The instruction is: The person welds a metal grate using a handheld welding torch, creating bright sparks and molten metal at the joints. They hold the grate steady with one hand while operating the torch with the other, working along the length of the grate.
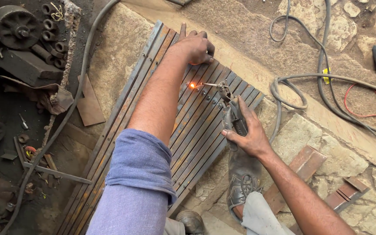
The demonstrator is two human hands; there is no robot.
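The right hand (244,132) grips a welding holder (233,115), its rod's glowing tip (192,85) touching the metal strips (196,126) laid on the stone floor (327,143). The left hand (194,45) presses the strips flat, fingers seemingly curled. Tacking appears underway; the next spot needs a steady rod.

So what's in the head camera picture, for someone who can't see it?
A person's right hand holds a welding electrode holder whose rod tip glows orange against a row of rusty flat steel bars lying side by side on stone ground. Their left hand presses down on the bars' far end, and grey cables snake to the right.
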